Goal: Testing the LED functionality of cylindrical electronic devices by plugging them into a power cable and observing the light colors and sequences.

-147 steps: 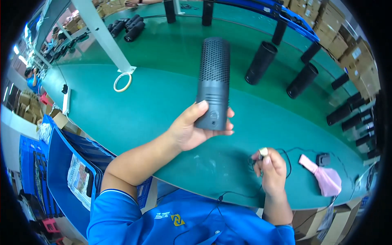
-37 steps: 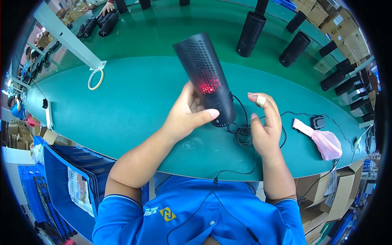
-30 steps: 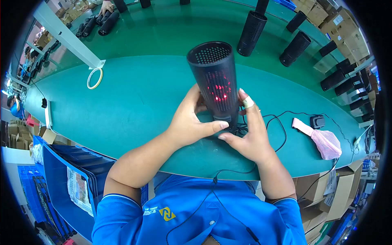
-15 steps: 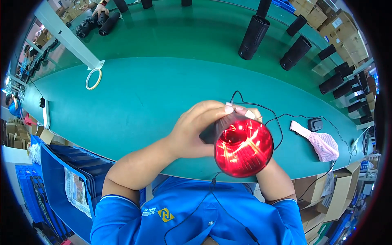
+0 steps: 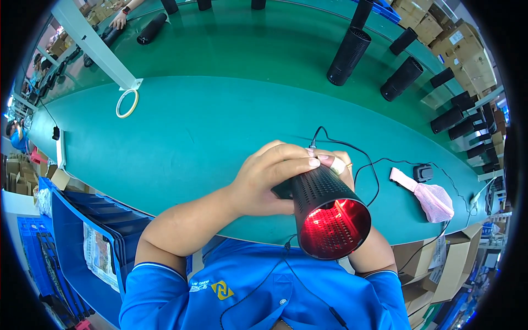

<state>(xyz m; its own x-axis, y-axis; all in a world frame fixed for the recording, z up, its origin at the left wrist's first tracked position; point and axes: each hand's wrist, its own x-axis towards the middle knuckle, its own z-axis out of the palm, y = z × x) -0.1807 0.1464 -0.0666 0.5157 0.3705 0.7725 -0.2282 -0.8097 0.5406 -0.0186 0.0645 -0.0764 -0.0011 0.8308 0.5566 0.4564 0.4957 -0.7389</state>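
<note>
Head view: my left hand (image 5: 269, 179) grips the black perforated cylinder (image 5: 324, 212), red-lit end toward me, lower centre of frame. My right hand (image 5: 338, 165) is mostly hidden behind it; grip unclear.

Matt black perforated speaker cylinder (image 5: 324, 212), smooth matt green table mat (image 5: 192, 137), pink mesh cloth (image 5: 434, 199)

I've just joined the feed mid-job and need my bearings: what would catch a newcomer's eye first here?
The black perforated cylinder, tipped toward the camera at centre, its end glowing red. The left hand grips its side, and the right hand is mostly hidden behind it, where a black cable trails off. Further back on the green table, more black cylinders stand upright at the upper right.
</note>
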